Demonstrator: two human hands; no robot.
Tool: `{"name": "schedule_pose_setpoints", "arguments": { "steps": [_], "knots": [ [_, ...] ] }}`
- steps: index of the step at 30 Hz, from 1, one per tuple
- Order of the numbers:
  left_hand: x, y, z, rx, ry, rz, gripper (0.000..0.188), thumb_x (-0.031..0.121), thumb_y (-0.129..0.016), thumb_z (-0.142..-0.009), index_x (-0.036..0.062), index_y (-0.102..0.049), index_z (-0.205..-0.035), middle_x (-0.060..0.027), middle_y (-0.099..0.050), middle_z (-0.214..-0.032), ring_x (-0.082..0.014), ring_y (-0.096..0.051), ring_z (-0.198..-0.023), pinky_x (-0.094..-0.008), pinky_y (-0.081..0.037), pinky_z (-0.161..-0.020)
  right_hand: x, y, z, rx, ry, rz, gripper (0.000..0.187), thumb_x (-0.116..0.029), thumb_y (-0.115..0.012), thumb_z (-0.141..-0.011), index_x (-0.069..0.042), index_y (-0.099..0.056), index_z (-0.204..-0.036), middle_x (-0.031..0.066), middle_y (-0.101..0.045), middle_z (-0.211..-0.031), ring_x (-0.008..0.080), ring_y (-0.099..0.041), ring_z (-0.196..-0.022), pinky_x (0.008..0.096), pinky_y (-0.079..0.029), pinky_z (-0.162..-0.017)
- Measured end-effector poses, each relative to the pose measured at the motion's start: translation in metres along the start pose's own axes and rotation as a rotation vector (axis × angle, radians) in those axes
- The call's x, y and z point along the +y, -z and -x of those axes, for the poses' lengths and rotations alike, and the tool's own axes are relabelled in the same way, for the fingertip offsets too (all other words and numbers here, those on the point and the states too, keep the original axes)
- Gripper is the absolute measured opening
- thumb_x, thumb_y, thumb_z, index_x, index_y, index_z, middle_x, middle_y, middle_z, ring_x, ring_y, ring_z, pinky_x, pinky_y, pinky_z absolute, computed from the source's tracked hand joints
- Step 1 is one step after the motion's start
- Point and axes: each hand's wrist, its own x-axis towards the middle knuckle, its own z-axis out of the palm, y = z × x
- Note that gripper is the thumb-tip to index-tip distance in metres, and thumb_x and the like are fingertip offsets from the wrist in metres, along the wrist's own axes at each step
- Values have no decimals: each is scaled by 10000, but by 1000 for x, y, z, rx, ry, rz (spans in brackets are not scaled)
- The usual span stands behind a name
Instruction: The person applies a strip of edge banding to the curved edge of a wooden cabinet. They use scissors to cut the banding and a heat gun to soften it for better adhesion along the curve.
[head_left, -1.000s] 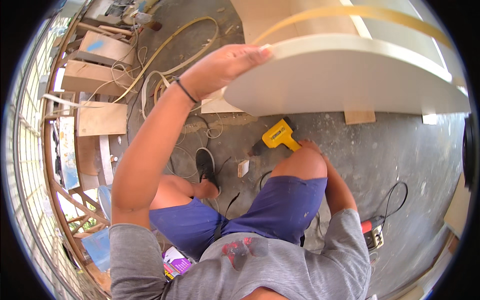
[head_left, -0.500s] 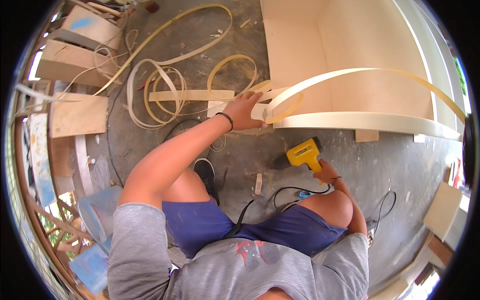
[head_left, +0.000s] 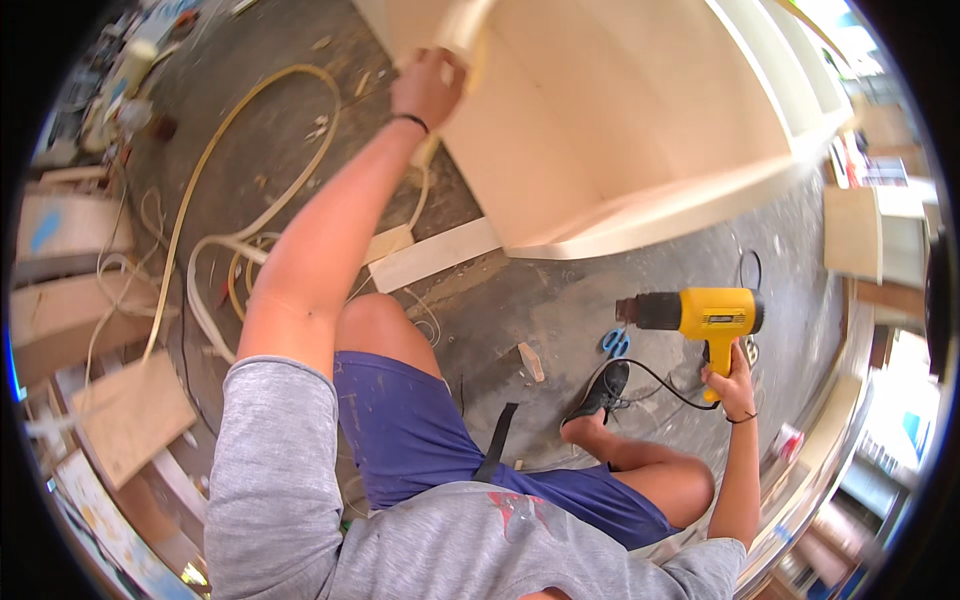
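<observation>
My right hand (head_left: 734, 384) grips the handle of a yellow heat gun (head_left: 718, 312), raised above the floor with its black nozzle toward the left. A black cord runs from the bottom of its handle. My left arm is stretched far forward, and its hand (head_left: 430, 88) is closed on a pale strip of edge banding (head_left: 467, 25), blurred by motion. Part of this strip hangs below the hand along the left side of a large pale wooden cabinet (head_left: 590, 130). The cabinet's white near edge curves across the middle of the view.
Loose coils of banding (head_left: 215, 240) lie on the concrete floor to the left. A flat board (head_left: 435, 254) lies against the cabinet's near corner. Blue-handled scissors (head_left: 616, 342) are beside my shoe. Wooden pieces (head_left: 130, 415) line the left, and a small box-like cabinet (head_left: 868, 232) stands right.
My left hand has moved forward and up with the banding strip. The heat gun has been raised and carried right, away from the cabinet edge. The whole view has turned.
</observation>
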Motion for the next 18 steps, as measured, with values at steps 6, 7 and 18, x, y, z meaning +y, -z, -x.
{"name": "schedule_pose_setpoints", "arguments": {
  "steps": [6, 7, 18],
  "knots": [
    [34, -11, -1, -240, 155, -309, 821, 589, -608, -857, 145, -358, -1500, -293, -282, -1525, -411, -357, -1388, -506, -349, -1101, -11, -52, 92, 152, 116, -378, 545, -50, -764, -699, -10, -529, -1188, 46, -616, -961, 185, -636, -828, 320, -520, -764],
    [38, -11, 5, -284, 124, -184, 831, 581, -615, -858, 95, -366, -1484, -297, -305, -1511, -412, -374, -1376, -484, -354, -1099, -18, -65, 102, 118, 112, -467, 538, -63, -787, -702, -9, -541, -1178, 49, -627, -952, 189, -639, -827, 322, -522, -762],
    [122, 19, 128, -300, -163, 478, 705, 460, -667, -883, -43, -484, -1342, -294, -444, -1404, -421, -409, -1331, -447, -354, -1095, -42, -183, 167, 65, 392, -351, 502, -89, -666, -903, -23, -465, -1357, 79, -610, -1235, 188, -649, -1038, 325, -530, -881]
  ]
}}
